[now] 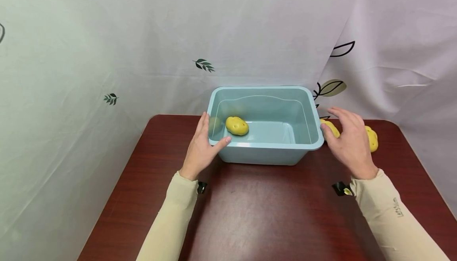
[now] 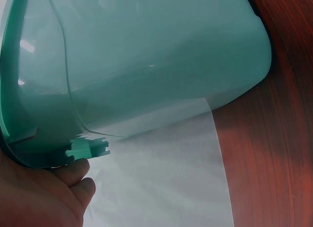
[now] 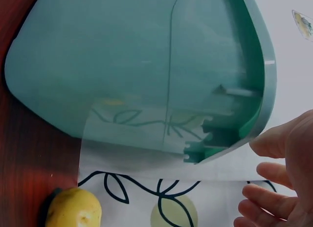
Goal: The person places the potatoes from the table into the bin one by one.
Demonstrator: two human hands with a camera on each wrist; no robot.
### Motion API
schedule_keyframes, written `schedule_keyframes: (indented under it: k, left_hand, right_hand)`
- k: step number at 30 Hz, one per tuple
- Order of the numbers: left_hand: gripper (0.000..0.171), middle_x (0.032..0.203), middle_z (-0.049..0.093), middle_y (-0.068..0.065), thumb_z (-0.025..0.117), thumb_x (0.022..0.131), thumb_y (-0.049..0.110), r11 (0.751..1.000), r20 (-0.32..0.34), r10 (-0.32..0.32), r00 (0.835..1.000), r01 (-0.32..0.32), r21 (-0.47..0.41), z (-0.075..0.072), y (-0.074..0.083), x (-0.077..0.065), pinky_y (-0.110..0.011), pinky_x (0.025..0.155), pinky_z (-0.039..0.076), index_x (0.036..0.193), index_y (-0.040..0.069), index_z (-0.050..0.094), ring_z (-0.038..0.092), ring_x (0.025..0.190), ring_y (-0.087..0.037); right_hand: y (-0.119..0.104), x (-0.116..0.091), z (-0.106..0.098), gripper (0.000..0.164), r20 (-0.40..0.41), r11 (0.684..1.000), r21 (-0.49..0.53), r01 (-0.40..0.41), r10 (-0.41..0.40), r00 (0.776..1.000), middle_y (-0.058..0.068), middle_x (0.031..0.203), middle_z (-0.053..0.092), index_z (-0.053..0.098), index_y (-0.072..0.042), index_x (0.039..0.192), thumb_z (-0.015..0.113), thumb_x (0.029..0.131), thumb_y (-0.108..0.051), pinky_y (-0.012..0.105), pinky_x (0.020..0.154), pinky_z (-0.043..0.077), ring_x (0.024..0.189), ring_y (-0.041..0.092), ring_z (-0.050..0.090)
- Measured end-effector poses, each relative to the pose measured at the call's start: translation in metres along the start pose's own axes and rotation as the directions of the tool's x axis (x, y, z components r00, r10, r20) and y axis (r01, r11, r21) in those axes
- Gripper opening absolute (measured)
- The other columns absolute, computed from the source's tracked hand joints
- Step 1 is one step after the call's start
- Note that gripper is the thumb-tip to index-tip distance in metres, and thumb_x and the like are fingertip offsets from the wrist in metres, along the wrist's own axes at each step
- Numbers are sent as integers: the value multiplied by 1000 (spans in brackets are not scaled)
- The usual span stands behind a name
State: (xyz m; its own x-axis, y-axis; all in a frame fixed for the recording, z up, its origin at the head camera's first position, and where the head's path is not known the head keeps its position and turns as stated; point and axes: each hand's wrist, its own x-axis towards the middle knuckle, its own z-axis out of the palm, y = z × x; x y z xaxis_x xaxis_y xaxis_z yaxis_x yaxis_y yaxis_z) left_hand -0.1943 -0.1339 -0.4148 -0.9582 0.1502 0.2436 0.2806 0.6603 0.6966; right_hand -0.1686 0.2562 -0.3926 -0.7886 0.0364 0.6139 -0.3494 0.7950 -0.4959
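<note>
A light blue plastic bin [image 1: 260, 156] stands near the back of the table. My left hand [image 1: 203, 148] grips its front left corner, thumb over the front rim and fingers along the left side; in the left wrist view its fingertips lie under the rim. One yellow potato [image 1: 237, 126] lies inside the bin, toward the left. At the right corner is my right hand [image 1: 348, 142], its thumb right at the rim and its other fingers loosely bent and apart. Behind this hand, two more potatoes, one nearer the bin [image 1: 331, 127] and one farther right [image 1: 372, 139], are partly hidden.
The dark red-brown wooden table [image 1: 267, 209] extends in front of the bin and to both sides. White cloth [image 1: 257, 31] with leaf prints hangs close behind the table and along its sides.
</note>
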Motion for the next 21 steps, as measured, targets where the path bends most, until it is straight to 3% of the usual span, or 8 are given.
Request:
schedule_keyframes:
  k: [21]
  left_hand:
    - [106,168,10,0,63,87,68,1000,1,-3,1000,3,-5,0,-1,-1,-50,117,28,162,9,16,19,152,-20]
  right_hand:
    - [18,-2,0,44,-1,999,-23,-37,37,999,29,130,60,64,7,126,75,86,-5,58,105,34,119,52,49]
